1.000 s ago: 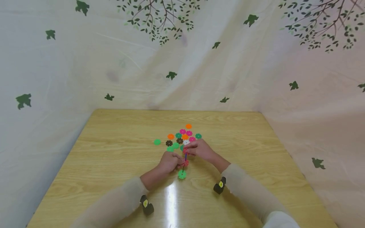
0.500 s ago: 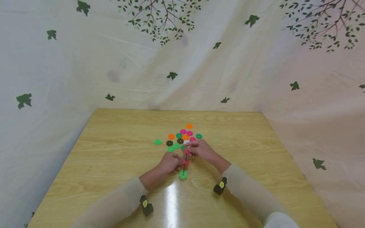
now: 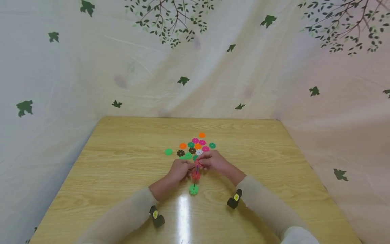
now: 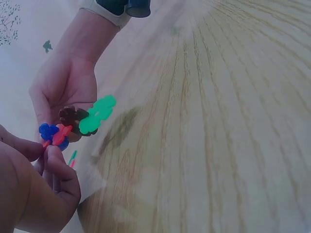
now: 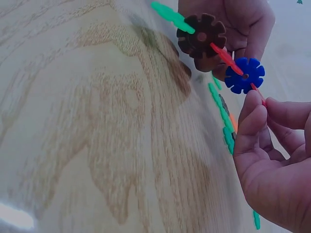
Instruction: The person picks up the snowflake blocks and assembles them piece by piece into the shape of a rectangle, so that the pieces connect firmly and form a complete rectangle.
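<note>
The left hand [image 3: 179, 170] has moved up, so it and the right hand [image 3: 215, 161] now both pinch the far red disc [image 3: 197, 163].

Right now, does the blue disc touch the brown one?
Apart: the right wrist view shows a gap between the blue disc and the brown disc, bridged by a red disc.

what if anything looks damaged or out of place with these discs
Nothing stands out. The chain of discs is slotted together with no visible break, and the loose discs lie on the table with no damage that shows. One light green disc sits apart on the left, which hardly seems odd.
</note>
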Demonstrator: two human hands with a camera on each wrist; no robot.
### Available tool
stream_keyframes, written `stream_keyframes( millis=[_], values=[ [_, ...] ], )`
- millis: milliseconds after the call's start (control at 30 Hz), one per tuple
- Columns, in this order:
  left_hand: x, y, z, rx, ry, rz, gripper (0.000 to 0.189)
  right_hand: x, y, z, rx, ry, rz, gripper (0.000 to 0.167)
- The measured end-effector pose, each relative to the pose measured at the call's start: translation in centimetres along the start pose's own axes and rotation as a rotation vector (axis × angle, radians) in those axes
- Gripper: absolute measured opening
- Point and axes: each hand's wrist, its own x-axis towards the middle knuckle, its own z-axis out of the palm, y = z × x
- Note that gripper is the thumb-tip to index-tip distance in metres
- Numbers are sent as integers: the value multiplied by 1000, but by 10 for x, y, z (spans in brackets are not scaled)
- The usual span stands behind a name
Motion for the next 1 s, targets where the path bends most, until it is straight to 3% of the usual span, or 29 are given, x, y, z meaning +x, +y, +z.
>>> stream_keyframes(
  millis=[300,433,533,700,1000],
  values=[
    [3,-3,-1,-35,4,14,19,5,0,-1,-19,-50,15,21],
    [3,-4,-3,-57,-5,4,14,11,-1,-4,-185,-16,-19,21],
    [0,-3,-4,-73,-12,-4,12,18,-1,-5,-392,39,-60,21],
    [-3,-2,-4,-80,-5,-12,11,26,-1,0,-695,56,-129,30],
    [-3,-5,-3,-76,22,-17,13,37,0,8,-882,57,-125,24]
  ],
)
